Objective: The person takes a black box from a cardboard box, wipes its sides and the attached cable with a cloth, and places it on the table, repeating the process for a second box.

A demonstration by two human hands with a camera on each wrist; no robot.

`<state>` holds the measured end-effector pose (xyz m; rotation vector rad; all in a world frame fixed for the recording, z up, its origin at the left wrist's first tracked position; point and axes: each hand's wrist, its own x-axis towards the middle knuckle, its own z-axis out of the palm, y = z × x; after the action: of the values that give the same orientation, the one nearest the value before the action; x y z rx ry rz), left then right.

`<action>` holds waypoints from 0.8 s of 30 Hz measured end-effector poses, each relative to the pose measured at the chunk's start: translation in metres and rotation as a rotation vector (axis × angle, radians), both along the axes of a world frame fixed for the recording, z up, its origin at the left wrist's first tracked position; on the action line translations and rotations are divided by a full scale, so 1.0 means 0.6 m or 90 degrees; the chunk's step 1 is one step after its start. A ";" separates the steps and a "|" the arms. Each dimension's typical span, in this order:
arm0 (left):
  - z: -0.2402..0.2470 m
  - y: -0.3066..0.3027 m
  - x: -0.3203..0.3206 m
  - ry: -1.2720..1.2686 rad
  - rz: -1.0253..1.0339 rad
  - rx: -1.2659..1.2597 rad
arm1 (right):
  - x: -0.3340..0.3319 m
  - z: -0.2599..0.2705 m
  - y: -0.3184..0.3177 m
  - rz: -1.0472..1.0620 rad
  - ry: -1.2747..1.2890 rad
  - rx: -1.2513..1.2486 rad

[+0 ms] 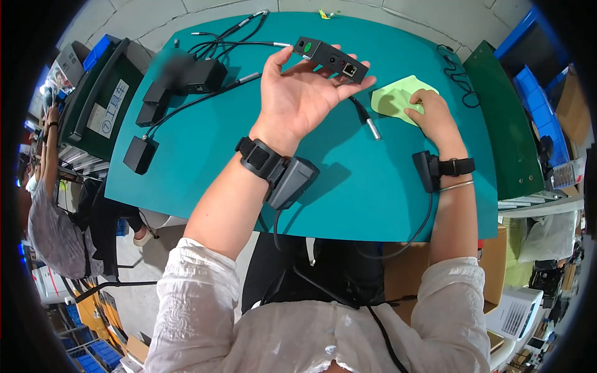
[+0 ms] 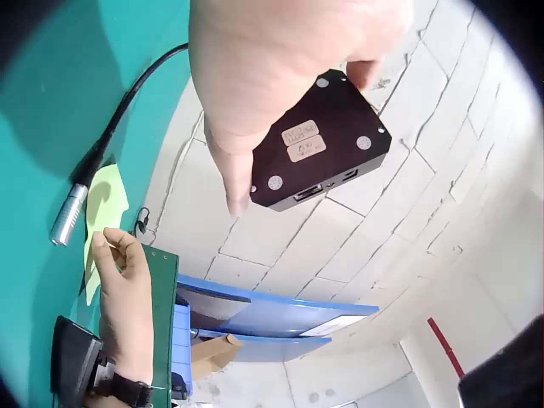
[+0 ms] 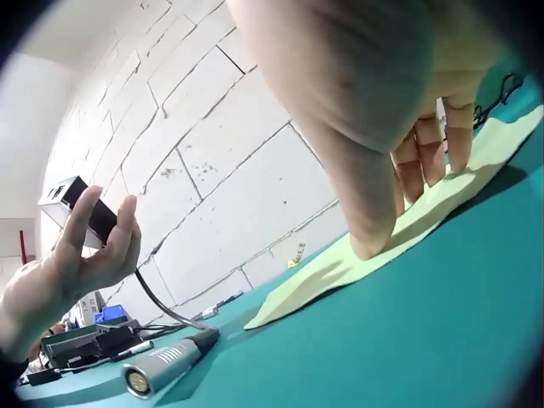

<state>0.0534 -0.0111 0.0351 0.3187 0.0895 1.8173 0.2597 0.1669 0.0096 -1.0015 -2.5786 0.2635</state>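
My left hand (image 1: 292, 102), palm turned up, holds a small black electronic box (image 1: 323, 57) above the table between thumb and fingers. An Ethernet port shows on the box's side in the head view. The left wrist view shows its dark underside, with two small labels and round pads. My right hand (image 1: 438, 121) touches a light green cloth (image 1: 388, 102) lying on the table at the right. In the right wrist view the thumb and fingertips rest on the cloth (image 3: 314, 285), apart from each other. A black cable with a silver metal connector (image 1: 373, 128) lies between the hands.
Several black power adapters (image 1: 205, 76) and cables lie at the back left of the teal table (image 1: 360, 199). A thin black cable (image 1: 459, 71) is at the far right. Green cabinets (image 1: 500, 124) flank the table, and a block wall stands behind. A person sits at the left.
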 end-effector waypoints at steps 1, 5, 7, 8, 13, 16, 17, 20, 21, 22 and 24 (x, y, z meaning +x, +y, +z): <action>-0.004 0.001 -0.003 -0.002 -0.026 0.008 | -0.001 -0.002 0.002 0.003 -0.016 -0.012; -0.005 0.001 0.006 -0.005 -0.070 0.032 | -0.005 -0.020 0.015 -0.008 -0.022 0.001; -0.005 0.002 0.010 -0.004 -0.067 0.033 | -0.004 -0.014 0.014 -0.026 0.037 -0.076; -0.005 0.001 0.012 -0.003 -0.064 0.032 | -0.006 -0.009 0.011 -0.044 0.094 -0.155; 0.002 0.001 0.016 -0.013 0.004 -0.022 | -0.027 0.032 -0.044 0.054 0.532 -0.624; -0.002 0.007 0.025 0.012 0.030 -0.050 | -0.039 0.046 -0.091 0.237 0.684 -0.646; -0.006 0.009 0.031 0.043 0.042 -0.060 | -0.048 0.043 -0.104 0.282 0.706 -0.601; -0.027 0.017 0.045 0.136 0.066 -0.096 | -0.062 0.040 -0.146 0.439 0.639 -0.405; -0.031 0.017 0.047 0.187 0.083 -0.114 | -0.059 0.045 -0.163 0.436 0.587 -0.341; -0.035 0.016 0.047 0.211 0.065 -0.105 | -0.060 0.047 -0.163 0.457 0.514 -0.217; -0.036 0.014 0.043 0.251 0.077 -0.116 | -0.065 0.047 -0.161 0.473 0.439 -0.097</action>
<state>0.0793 -0.0026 0.0137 0.5471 0.5570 1.8278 0.2210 0.0701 0.0380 0.0845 -2.1638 0.8320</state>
